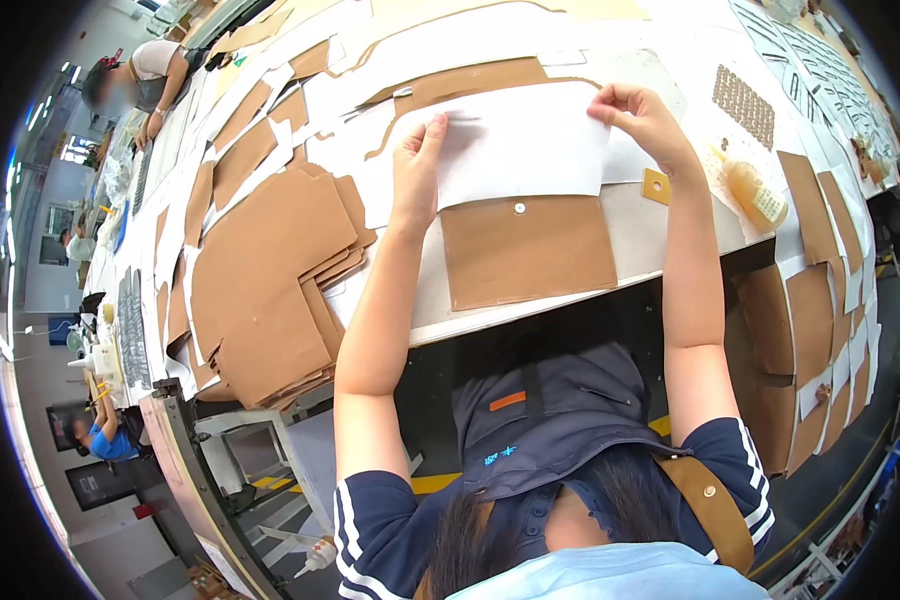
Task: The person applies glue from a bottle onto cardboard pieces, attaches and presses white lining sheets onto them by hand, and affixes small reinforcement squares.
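Note:
A white sheet (525,150) spans the space between my two hands at the table's near edge. My left hand (418,165) grips its left side, thumb on the front and fingers hidden behind. At the upper right corner, my right hand (645,125) pinches it between thumb and fingertips. Just below the sheet's lower edge lies a brown leather-like panel (530,255) with a small white round button (519,208) near its top. Whether the sheet is joined to this panel, I cannot tell.
Stacked brown cut pieces (270,270) lie to the left. On the right are a yellowish bottle (755,195), a small yellow tag (656,186) and a sheet of brown dots (743,105). More brown pieces (810,310) hang at the right. Another person (160,75) leans over the far left.

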A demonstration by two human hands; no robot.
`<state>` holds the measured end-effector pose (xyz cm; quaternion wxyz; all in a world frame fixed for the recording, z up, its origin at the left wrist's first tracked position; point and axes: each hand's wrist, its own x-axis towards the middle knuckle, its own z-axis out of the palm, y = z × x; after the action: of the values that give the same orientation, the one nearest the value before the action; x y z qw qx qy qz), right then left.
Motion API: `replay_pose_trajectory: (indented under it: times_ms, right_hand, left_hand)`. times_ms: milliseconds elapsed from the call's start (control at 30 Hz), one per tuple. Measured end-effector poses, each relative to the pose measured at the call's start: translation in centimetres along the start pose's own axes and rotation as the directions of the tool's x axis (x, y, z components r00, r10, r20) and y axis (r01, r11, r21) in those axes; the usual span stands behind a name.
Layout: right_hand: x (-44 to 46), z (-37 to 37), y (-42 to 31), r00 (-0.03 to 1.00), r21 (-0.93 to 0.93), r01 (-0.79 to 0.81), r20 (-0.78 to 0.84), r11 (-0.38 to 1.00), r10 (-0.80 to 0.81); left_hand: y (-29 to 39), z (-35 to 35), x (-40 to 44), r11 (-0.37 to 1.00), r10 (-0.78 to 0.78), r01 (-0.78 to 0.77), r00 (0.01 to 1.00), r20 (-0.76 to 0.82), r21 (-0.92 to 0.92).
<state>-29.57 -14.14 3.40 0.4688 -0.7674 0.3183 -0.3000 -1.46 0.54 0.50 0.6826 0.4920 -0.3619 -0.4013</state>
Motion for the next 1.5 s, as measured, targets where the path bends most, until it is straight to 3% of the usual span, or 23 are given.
replay_pose_trajectory:
  times_ms: [67, 167, 267, 367, 467, 567, 667, 733, 833, 933, 1067, 1200, 1500]
  right_hand:
    - [-0.1, 0.1, 0.7, 0.995, 0.141, -0.024, -0.095, 0.990, 0.038]
    - [-0.4, 0.7, 0.8, 0.987, 0.142, -0.001, -0.160, 0.990, 0.024]
    - [-1.3, 1.2, 0.5, 0.998, 0.090, -0.010, -0.066, 0.996, 0.016]
    - [-1.5, 1.2, 0.7, 0.988, 0.200, 0.027, -0.153, 0.979, 0.004]
    - [-2.5, 1.5, -0.7, 0.994, 0.250, 0.029, -0.107, 0.968, -0.002]
    - [-3.9, 1.6, -0.9, 0.995, 0.217, -0.005, -0.098, 0.976, 0.027]
    - [-5.4, 1.5, -1.5, 0.976, 0.048, 0.148, -0.166, 0.988, -0.138]
    - [-7.3, 1.6, -2.8, 0.973, -0.039, 0.154, -0.170, 0.987, -0.158]
    - [-10.6, 2.3, -4.2, 0.955, -0.152, 0.252, -0.118, 0.956, -0.271]
    - [-13.5, 3.6, -4.4, 0.900, -0.431, 0.371, -0.054, 0.823, -0.433]
    - [-16.4, 5.1, -2.8, 0.896, -0.436, 0.378, -0.052, 0.817, -0.442]
    - [-17.7, 5.8, -1.3, 0.887, -0.506, 0.387, -0.025, 0.771, -0.462]
    - [-18.9, 6.4, 0.0, 0.875, -0.600, 0.383, -0.007, 0.702, -0.483]
  left_hand:
    - [0.1, 0.1, -0.1, 1.000, 0.011, -0.011, 1.000, -0.002, -0.017]
    - [-0.2, -0.2, 0.2, 0.999, 0.022, -0.022, 1.000, 0.005, -0.030]
    - [0.5, 0.4, -0.1, 0.998, 0.021, -0.020, 1.000, 0.011, -0.054]
    - [0.6, 0.4, 0.1, 0.997, 0.061, -0.061, 0.998, 0.005, -0.043]
    - [0.8, 0.2, 0.1, 0.995, 0.090, -0.089, 0.996, 0.013, -0.047]
    - [1.5, -0.2, -0.4, 0.995, 0.096, -0.097, 0.995, 0.015, 0.036]
    - [3.6, 0.0, -1.8, 0.981, 0.131, -0.133, 0.991, 0.022, 0.145]
    - [5.7, 0.0, -4.1, 0.953, 0.176, -0.190, 0.981, 0.077, 0.235]
    - [6.7, -1.5, -7.6, 0.863, 0.216, -0.265, 0.963, 0.160, 0.430]
    - [6.0, -3.4, -10.9, 0.753, 0.258, -0.374, 0.925, 0.281, 0.542]
    - [4.8, -4.9, -14.1, 0.477, 0.341, -0.561, 0.827, 0.447, 0.676]
    - [3.4, -5.2, -16.3, 0.292, 0.333, -0.596, 0.796, 0.505, 0.748]
    - [1.9, -6.2, -17.6, 0.019, 0.335, -0.632, 0.734, 0.591, 0.775]
